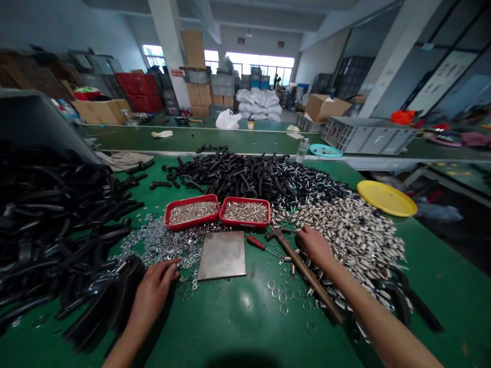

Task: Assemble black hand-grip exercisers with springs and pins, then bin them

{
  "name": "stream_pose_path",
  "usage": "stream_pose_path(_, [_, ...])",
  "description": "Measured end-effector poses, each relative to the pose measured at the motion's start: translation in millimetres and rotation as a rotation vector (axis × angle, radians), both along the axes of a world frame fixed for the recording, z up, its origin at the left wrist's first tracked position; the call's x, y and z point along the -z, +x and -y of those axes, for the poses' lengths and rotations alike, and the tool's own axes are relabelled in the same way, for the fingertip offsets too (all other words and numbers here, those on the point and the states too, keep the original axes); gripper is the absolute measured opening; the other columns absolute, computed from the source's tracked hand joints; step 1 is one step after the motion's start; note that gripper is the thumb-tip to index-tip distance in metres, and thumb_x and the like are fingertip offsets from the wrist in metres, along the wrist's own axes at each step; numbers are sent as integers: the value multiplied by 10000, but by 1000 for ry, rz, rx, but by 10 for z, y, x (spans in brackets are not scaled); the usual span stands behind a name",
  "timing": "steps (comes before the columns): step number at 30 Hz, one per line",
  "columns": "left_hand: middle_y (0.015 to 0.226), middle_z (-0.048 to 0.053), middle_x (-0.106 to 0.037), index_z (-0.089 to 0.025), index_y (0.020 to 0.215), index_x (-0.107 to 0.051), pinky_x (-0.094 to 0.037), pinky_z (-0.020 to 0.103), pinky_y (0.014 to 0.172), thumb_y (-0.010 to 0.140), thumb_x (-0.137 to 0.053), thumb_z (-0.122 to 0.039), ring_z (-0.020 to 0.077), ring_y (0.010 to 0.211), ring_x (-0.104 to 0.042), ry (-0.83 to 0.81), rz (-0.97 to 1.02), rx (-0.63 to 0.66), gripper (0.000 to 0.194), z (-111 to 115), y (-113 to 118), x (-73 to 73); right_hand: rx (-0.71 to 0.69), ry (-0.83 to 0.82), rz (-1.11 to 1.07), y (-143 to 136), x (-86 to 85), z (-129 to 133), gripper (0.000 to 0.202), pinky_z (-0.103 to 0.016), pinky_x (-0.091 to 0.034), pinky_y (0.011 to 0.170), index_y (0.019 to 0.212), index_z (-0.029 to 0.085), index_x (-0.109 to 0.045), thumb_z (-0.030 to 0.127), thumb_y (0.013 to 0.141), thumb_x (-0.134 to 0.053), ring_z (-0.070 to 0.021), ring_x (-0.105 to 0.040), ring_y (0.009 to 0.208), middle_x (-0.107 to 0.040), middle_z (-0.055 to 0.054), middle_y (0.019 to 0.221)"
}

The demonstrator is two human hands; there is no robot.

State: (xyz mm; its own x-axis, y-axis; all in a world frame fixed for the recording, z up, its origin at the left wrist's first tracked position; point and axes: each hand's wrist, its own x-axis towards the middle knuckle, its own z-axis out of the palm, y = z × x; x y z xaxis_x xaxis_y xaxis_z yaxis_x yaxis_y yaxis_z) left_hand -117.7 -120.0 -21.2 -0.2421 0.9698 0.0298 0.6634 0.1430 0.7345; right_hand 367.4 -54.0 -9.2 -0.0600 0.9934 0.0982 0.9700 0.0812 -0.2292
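My left hand (155,286) is at the right edge of the black curved parts, its thumb and index fingertips close together beside the small washers (153,237); whether it pinches one is too small to tell. At the left edge of the silver cylinder pile (356,235), my right hand (312,245) has its fingers bent down among small parts, and what they hold is hidden. Between the hands lie a square metal plate (222,255), a red screwdriver (256,243) and a hammer (310,278) with a wooden handle, its head pointing away.
Two red trays (192,223) (245,223) of small parts sit behind the plate. Black handles (245,174) are heaped beyond them, more (34,230) at left. Thin rings (282,294) lie by the hammer. A yellow tray lid (386,198) is at right, near a grey crate (364,135).
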Motion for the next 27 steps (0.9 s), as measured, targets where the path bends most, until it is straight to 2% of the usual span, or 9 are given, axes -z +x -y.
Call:
stream_pose_path(2, [974, 62, -743, -205, 1115, -679, -551, 396, 955, 863, -623, -403, 260, 995, -710, -118, 377, -123, 325, -10, 14, -93, 17, 3, -82, 44, 15, -90, 78, -281, -410, 716, 870, 200, -647, 238, 904, -587, -208, -611, 881, -643, -89, 992])
stream_pose_path(4, [973, 75, -754, -171, 1117, -668, -596, 353, 888, 830, -689, -304, 243, 977, -729, -186, 741, -238, 317, -73, 107, -164, 54, 21, -190, 35, -10, -190, 218, -287, -426, 679, 911, 202, -624, 342, 980, -472, -193, -620, 794, -661, -80, 934])
stream_pose_path(6, [982, 101, -752, -128, 1066, -669, -617, 321, 847, 779, -735, -188, 232, 955, -738, -186, 970, -288, 300, -189, 272, -192, 91, 28, -380, -68, -63, -284, 369, -286, -436, 599, 961, 201, -592, 436, 1027, -314, -164, -601, 641, -679, -60, 856])
stream_pose_path(9, [981, 110, -752, -105, 1064, -674, -605, 337, 895, 723, -809, -184, 228, 942, -739, -180, 1076, -156, 375, -424, 613, -185, 77, -84, -928, -437, -150, -364, 462, -269, -371, 446, 981, 205, -581, 585, 990, -320, -111, -465, 435, -694, -30, 799])
stream_pose_path(12, [1011, 131, -753, -100, 1125, -681, -559, 375, 969, 750, -814, -311, 227, 966, -727, -185, 1091, 64, 451, -675, 980, -186, -17, -283, -1358, -916, -205, -354, 444, -259, -396, 457, 1024, 202, -638, 614, 907, -520, -89, -471, 456, -705, -27, 875])
stream_pose_path(16, [922, 113, -750, -105, 1052, -703, -571, 349, 856, 782, -772, -340, 205, 878, -720, -161, 1081, 254, 365, -926, 1310, -224, -153, -439, -1358, -1339, -226, -315, 453, -288, -496, 612, 1204, 205, -637, 506, 867, -650, -128, -587, 604, -678, 2, 810])
stream_pose_path(19, [815, 74, -730, -114, 1038, -696, -552, 285, 725, 791, -755, -345, 166, 752, -695, -187, 1090, 341, 343, -990, 1388, -229, -139, -424, -1295, -1467, -241, -303, 408, -266, -463, 552, 1100, 200, -633, 488, 823, -714, -123, -552, 561, -624, 35, 709])
stream_pose_path(22, [804, 66, -725, -119, 1047, -689, -528, 264, 704, 792, -748, -355, 155, 735, -682, -211, 1140, 349, 352, -979, 1387, -191, -139, -415, -1236, -1555, -309, -258, 341, -256, -445, 536, 956, 202, -618, 492, 814, -729, -123, -545, 562, -635, 25, 720])
stream_pose_path(27, [872, 73, -730, -114, 999, -707, -511, 252, 704, 731, -796, -339, 139, 715, -662, -238, 1214, 351, 361, -952, 1350, -180, -185, -376, -1091, -1723, -474, -167, 296, -270, -467, 595, 941, 206, -659, 476, 833, -714, -177, -612, 748, -703, -34, 866])
